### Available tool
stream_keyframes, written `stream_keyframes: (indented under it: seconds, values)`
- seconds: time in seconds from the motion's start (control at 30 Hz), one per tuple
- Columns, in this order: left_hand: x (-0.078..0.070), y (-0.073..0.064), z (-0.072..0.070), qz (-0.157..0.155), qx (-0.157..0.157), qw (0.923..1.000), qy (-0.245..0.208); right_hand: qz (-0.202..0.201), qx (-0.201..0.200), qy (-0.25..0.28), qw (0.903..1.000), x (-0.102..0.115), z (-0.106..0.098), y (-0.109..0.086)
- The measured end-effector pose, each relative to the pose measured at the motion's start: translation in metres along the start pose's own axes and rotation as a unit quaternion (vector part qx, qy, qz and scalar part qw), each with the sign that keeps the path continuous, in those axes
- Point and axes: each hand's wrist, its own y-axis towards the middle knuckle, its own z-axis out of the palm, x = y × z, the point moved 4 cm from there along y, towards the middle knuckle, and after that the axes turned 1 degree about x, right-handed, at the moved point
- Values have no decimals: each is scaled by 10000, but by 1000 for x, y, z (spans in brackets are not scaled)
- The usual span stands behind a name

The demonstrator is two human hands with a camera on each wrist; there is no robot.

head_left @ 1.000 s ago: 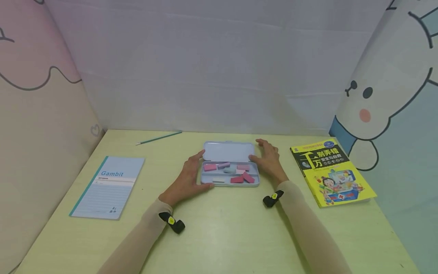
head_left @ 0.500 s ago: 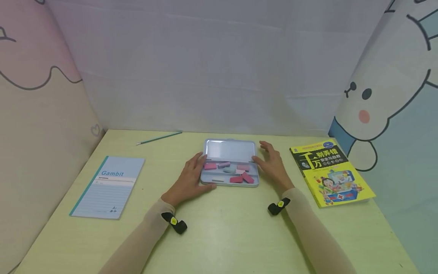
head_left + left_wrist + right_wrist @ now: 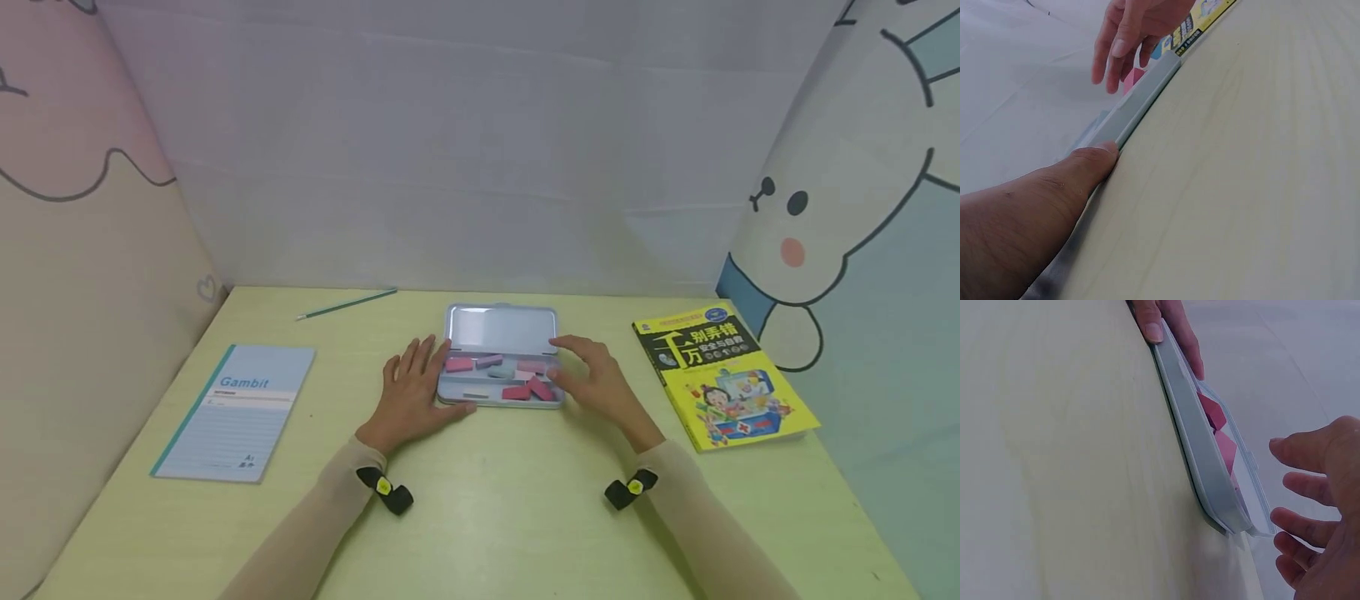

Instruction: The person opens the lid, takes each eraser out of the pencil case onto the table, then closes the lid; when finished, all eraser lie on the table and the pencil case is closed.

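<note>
A pale blue pencil case (image 3: 459,392) lies on the table with its lid (image 3: 501,327) folded back. Inside its tray are several small blocks that look like erasers, among them a pink eraser (image 3: 540,388), a purple eraser (image 3: 490,361) and a grey-blue eraser (image 3: 503,369). My left hand (image 3: 407,400) rests at the case's left end, fingers spread; its thumb (image 3: 1092,164) presses the front wall in the left wrist view. My right hand (image 3: 604,390) hovers at the right end, its loosely extended fingers (image 3: 1302,526) apart from the case and holding nothing.
A Gambit notebook (image 3: 238,408) lies on the left side of the table (image 3: 480,517). Behind it is a green pencil (image 3: 348,304) near the back edge. A yellow book (image 3: 723,379) lies on the right. White cloth (image 3: 450,150) hangs behind the table.
My right hand has drawn back from the lid's right side toward me, its thumb now over the tray's right end. The left hand's fingers have spread. The lid has tilted slightly.
</note>
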Motion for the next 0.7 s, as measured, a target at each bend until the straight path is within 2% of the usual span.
stream_keyframes:
  seconds: [0.1, 0.23, 0.43, 0.7]
  values:
    - [1, -1, 1, -93, 61, 9999, 1, -447, 24, -156, 9989, 6, 3, -5]
    - [1, 0, 2, -110, 92, 9999, -28, -716, 46, -332, 9969, 10, 7, -8]
    - [-1, 0, 2, -158, 126, 9998, -35, -710, 220, -588, 9955, 14, 15, -7]
    - [0, -2, 4, -273, 53, 9996, 68, -576, 137, -946, 9938, 15, 25, -9]
